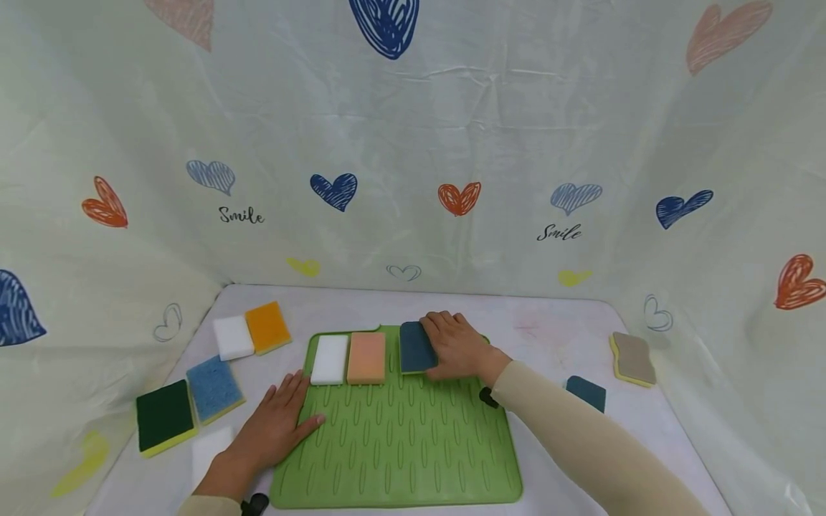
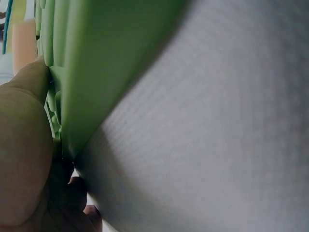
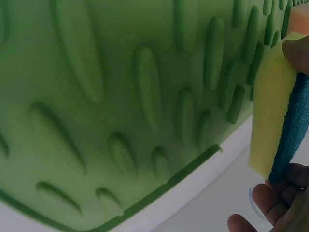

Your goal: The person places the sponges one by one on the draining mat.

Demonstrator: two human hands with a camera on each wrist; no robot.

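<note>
- The right hand (image 1: 459, 345) had its fingers curled over the teal sponge (image 1: 416, 347), holding it at the back of the green mat (image 1: 413, 444), just right of the peach sponge (image 1: 366, 357) and the white sponge (image 1: 330, 359).
- In the right wrist view the teal sponge (image 3: 277, 116) stood tilted on its edge, its yellow side towards the mat, not yet lying flat. If let go like that, I judged it could topple either way, knock the peach one or land crooked in the row.
- The left hand (image 1: 279, 424) lay flat, fingers spread, on the mat's left edge, holding nothing. The left wrist view showed that edge (image 2: 91, 82) raised a little off the table (image 2: 217, 145) beside the thumb. A lift or drag there might shift the mat and slide the sponges on it out of line.
- The right sleeve (image 1: 581, 437) passed close by another teal sponge (image 1: 586, 393) on the table. Drawing the arm back carelessly might sweep it away.
- The blue, dark green, white and orange sponges at the left lay well apart from both hands and seemed safe.
</note>
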